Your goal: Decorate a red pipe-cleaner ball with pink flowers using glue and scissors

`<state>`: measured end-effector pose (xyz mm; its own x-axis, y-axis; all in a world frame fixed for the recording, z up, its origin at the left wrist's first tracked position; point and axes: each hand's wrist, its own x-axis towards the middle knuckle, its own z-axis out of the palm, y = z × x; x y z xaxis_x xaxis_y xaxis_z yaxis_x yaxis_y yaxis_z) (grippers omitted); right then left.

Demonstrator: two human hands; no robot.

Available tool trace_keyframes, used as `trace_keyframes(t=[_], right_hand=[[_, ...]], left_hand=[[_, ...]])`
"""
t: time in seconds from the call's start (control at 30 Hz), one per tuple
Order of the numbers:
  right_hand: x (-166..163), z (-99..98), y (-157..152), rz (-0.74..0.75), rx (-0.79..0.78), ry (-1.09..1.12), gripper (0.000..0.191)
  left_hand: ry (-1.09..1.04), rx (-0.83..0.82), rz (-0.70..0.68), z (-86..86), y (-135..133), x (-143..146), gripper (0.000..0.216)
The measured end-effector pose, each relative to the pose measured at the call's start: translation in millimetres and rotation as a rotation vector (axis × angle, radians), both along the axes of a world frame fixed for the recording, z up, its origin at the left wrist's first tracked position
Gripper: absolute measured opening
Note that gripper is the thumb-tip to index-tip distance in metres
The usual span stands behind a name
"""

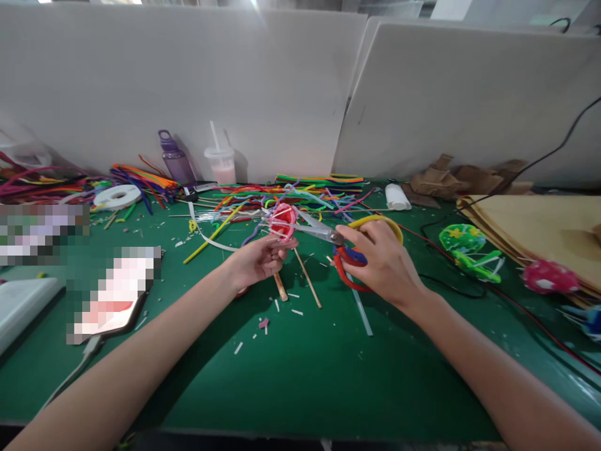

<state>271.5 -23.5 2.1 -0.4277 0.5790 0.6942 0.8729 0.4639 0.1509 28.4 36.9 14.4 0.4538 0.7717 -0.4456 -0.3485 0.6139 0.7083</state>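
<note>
My left hand (260,260) is closed on a small pink and red craft piece (283,222) with white strips across it, held up above the table. My right hand (382,257) grips a pair of scissors (350,260) with red and blue handles. Their blades are parted and point left, with the tips close beside the pink piece; whether they touch it I cannot tell. Under the hands lie a thin wooden stick (307,279), a thicker stick (280,287) and a clear glue stick (361,307). A yellow ring-shaped roll (394,229) sits behind my right hand.
Colourful pipe cleaners (258,197) are heaped at the back, near a purple bottle (177,160) and a lidded cup (221,166). A phone (117,291) with a cable lies left. Green fuzzy craft pieces (469,250) and brown paper (539,219) lie right. White scraps (238,347) dot the table.
</note>
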Motion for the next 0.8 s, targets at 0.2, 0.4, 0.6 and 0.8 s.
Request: trace_keyframes(t=[0.2, 0.4, 0.6, 0.8], right_hand=[[5.8, -1.5, -0.4, 0.0, 0.125, -0.224, 0.039], [7.0, -1.4, -1.0, -0.048, 0.159, -0.227, 0.039], [4.9, 2.6, -2.1, -0.062, 0.233, -0.203, 0.035], [3.3, 5.0, -2.5, -0.07, 0.292, -0.212, 0.033]], left_hand=[[0.007, -0.015, -0.014, 2.9, -1.4, -0.4, 0.029], [0.014, -0.027, -0.028, 3.5, -1.0, -1.6, 0.031], [0.009, -0.027, -0.032, 3.2, -1.2, -1.7, 0.032], [0.005, -0.047, -0.014, 2.9, -1.4, -1.4, 0.031]])
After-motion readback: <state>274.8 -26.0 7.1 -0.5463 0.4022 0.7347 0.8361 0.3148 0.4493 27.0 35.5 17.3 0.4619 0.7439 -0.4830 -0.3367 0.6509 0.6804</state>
